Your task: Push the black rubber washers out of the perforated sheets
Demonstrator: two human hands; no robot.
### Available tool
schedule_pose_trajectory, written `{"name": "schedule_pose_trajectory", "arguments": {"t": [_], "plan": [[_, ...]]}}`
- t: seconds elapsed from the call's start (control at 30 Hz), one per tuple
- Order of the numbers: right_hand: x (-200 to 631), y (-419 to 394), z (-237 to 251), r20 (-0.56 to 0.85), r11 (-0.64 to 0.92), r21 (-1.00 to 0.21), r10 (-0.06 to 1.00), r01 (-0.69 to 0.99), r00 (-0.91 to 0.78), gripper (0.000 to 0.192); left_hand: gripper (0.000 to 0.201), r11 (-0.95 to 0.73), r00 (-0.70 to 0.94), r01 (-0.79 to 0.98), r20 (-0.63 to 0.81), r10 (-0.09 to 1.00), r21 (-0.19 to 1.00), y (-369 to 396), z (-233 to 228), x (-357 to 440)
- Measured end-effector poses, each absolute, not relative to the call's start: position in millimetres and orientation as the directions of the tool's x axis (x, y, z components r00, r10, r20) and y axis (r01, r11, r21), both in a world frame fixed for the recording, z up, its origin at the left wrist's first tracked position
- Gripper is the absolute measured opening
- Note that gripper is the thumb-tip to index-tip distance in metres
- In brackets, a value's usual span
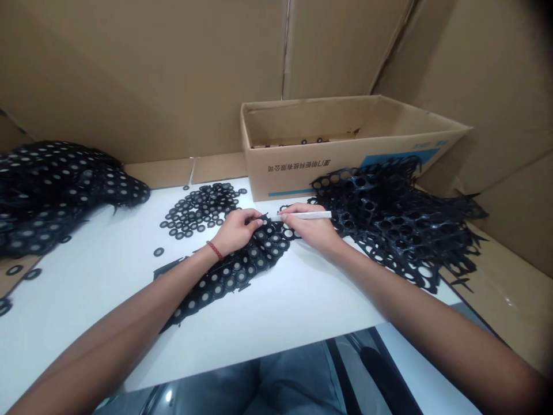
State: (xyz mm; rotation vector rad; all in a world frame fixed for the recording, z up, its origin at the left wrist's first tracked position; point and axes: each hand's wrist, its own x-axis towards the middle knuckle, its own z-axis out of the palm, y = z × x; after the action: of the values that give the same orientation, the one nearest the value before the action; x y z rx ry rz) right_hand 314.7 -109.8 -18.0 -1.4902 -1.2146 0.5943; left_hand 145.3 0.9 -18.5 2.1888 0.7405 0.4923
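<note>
Under my left hand, fingers pinch the black sheet: thin, floppy, best held at the edge. Right hand grips a white tool, probably a pick.

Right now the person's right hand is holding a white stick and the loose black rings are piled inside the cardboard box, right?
Not quite. The head view shows the right hand holding the white stick, but the loose black rings are piled on the white table, left of the cardboard box.
</note>
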Motion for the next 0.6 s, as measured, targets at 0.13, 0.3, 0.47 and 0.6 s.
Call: {"name": "schedule_pose_trajectory", "arguments": {"t": [0.13, 0.3, 0.47, 0.6], "plan": [[308, -112, -17, 0.224, 0.074, -0.919, 0.907, 0.387, 0.358, 0.013, 0.021, -0.542, 0.767, 0.326, 0.118, 0.631, 0.775, 1, -20, 145], [303, -111, -18, 0.175, 0.051, -0.939, 0.922, 0.339, 0.347, 0.012, 0.019, -0.509, 0.76, 0.299, 0.121, 0.639, 0.807, 0, -20, 146], [315, -108, -17, 0.136, 0.06, -0.978, 0.907, 0.197, 0.399, 0.018, 0.021, -0.448, 0.741, 0.265, 0.117, 0.661, 0.854, 2, -20, 146], [325, -110, -12, 0.205, 0.143, -0.977, 0.844, 0.161, 0.495, 0.036, 0.024, -0.415, 0.735, 0.237, 0.117, 0.668, 0.878, 3, -20, 145]]}}
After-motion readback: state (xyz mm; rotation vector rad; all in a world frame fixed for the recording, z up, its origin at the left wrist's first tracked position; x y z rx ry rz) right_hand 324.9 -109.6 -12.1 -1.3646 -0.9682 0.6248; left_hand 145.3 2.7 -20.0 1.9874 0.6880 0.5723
